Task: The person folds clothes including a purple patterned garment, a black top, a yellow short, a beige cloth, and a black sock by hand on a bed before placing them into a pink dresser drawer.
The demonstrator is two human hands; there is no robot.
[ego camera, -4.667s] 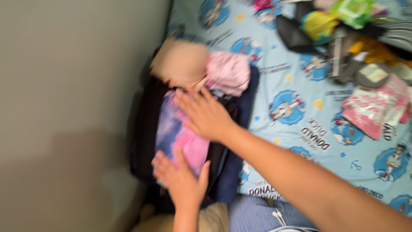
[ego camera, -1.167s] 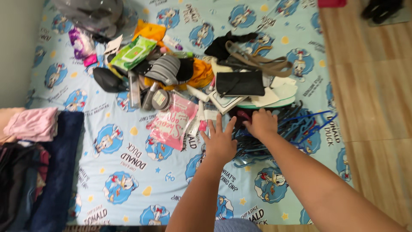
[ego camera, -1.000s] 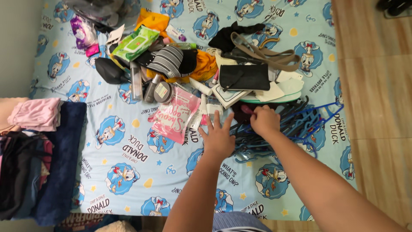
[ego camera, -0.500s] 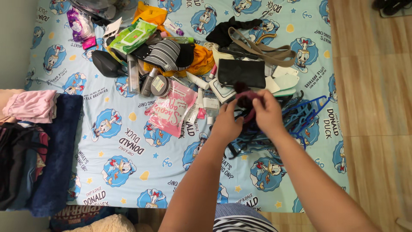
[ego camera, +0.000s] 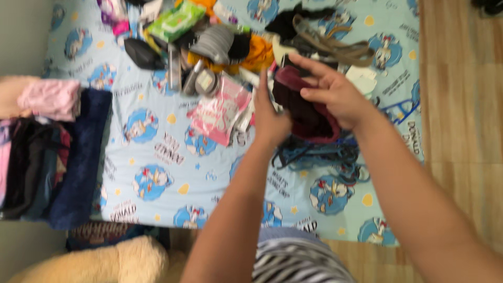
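Maroon cloth [ego camera: 306, 112] is up in both my hands, left [ego camera: 270, 118] and right [ego camera: 335, 94] grip closed on it, unfolded, clutter [ego camera: 220, 47] unsorted.

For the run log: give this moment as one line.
left hand: holding dark maroon garment | right hand: on garment's top | below: blue hangers | surface: cartoon-print sheet

I see soft, matt cloth in the dark maroon garment [ego camera: 304, 112] held in both hands. The cartoon-print bedsheet [ego camera: 157, 157] looks like smooth cotton, the pink pouch [ego camera: 220, 110] glossy plastic, the floor [ego camera: 461, 105] smooth pale wood.
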